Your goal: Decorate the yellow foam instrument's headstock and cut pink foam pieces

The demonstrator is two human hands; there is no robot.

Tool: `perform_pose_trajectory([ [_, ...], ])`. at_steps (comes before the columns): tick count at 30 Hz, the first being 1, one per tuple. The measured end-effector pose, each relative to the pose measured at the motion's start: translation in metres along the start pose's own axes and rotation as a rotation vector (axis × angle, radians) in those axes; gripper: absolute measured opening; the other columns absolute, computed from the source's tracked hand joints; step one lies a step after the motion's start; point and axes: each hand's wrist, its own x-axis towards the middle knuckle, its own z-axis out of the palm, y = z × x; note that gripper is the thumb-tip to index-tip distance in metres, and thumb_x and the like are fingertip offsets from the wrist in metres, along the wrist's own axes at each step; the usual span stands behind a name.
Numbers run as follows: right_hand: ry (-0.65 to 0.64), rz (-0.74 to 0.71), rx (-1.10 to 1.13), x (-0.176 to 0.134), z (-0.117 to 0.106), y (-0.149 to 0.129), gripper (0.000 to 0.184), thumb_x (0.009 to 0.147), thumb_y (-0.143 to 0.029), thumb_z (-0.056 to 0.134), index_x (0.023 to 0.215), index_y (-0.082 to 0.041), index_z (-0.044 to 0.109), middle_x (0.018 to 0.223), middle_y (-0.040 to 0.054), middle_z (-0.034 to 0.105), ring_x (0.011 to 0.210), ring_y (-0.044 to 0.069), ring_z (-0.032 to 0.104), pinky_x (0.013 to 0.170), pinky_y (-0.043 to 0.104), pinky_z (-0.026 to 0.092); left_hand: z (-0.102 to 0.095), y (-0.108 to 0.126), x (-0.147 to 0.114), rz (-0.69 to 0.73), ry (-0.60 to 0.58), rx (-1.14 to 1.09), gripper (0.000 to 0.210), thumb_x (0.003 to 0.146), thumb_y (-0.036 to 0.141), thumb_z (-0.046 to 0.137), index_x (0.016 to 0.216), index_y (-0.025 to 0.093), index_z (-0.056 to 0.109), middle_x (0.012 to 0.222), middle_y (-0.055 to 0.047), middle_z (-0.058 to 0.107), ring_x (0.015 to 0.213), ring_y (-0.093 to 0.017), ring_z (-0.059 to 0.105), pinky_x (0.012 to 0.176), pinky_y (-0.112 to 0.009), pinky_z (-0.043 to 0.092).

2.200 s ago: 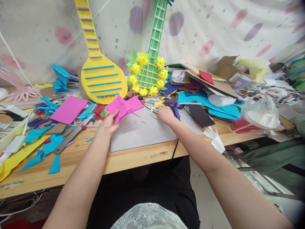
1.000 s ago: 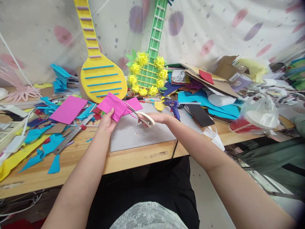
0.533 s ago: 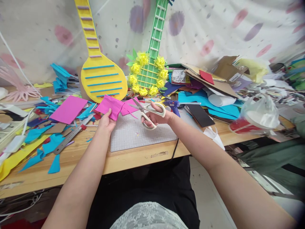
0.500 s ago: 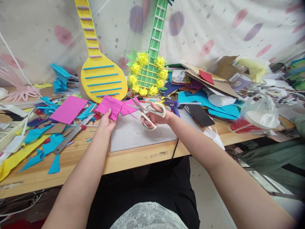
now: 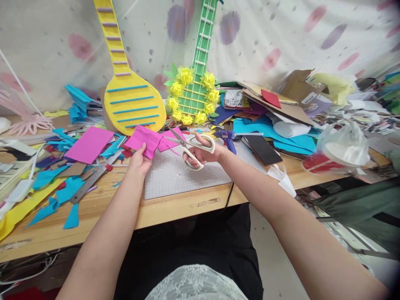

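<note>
Between the thumb and fingers of my left hand [image 5: 141,161] is a pink paper sheet [image 5: 144,138], with a thin strip hanging off its right edge. My right hand [image 5: 203,153] has its fingers through the handles of the white-handled scissors [image 5: 183,142]. The scissor blades are spread and point left, by the strip. Behind the blades lies another pink piece [image 5: 165,143], partly hidden. Both hands are over the grey cutting mat [image 5: 168,183]. A flat pink sheet [image 5: 89,144] rests on scraps further left.
A yellow paper guitar shape [image 5: 134,100] and a green one with yellow flowers [image 5: 195,98] stand behind. A purple glue gun [image 5: 229,143], a phone [image 5: 263,148] and a bagged tub [image 5: 331,154] lie right. A metal ruler [image 5: 93,178] and blue scraps [image 5: 71,216] are left.
The scissor blades have spread wider, and my right hand has shifted very slightly left. My left hand keeps hold of the pink paper in about the same place.
</note>
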Motion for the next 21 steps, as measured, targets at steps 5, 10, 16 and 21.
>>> perform_pose_trajectory([
  [5,-0.02,0.001,-0.005,0.0009,-0.0006,-0.0009,0.087,0.078,-0.077,0.002,0.095,-0.009,0.054,0.06,0.0036,0.048,0.056,0.014,0.05,0.038,0.02,0.025,-0.0022,-0.0015,0.0026,0.05,-0.021,-0.031,0.029,0.085,0.002,0.05,0.107,0.015,0.062,0.083,-0.005,0.073,0.069,-0.01,0.07,0.069,-0.017,0.056],
  [10,-0.002,0.014,-0.008,0.0002,0.0,-0.0007,0.087,0.078,-0.077,0.002,0.095,-0.009,0.054,0.06,0.0037,0.049,0.056,0.014,0.05,0.038,0.02,0.024,-0.0033,-0.0019,0.0037,0.055,-0.034,-0.035,0.03,0.085,0.002,0.05,0.109,0.015,0.061,0.085,-0.005,0.073,0.07,-0.011,0.07,0.068,-0.017,0.056],
  [16,0.011,0.017,-0.017,-0.0012,0.0007,-0.0007,0.089,0.077,-0.078,0.003,0.096,-0.008,0.054,0.061,0.005,0.05,0.056,0.014,0.05,0.038,0.02,0.024,-0.0034,-0.0013,0.0032,0.04,-0.032,-0.03,0.028,0.085,0.002,0.05,0.108,0.015,0.061,0.084,-0.005,0.073,0.068,-0.01,0.07,0.069,-0.016,0.056],
  [21,-0.002,0.022,-0.018,-0.0007,-0.0006,0.0001,0.084,0.08,-0.076,0.004,0.096,-0.009,0.054,0.061,0.0047,0.051,0.056,0.013,0.05,0.038,0.019,0.025,-0.0014,-0.0005,0.0005,0.034,-0.016,-0.017,0.027,0.085,0.003,0.05,0.106,0.015,0.062,0.082,-0.004,0.073,0.067,-0.008,0.069,0.07,-0.016,0.055],
])
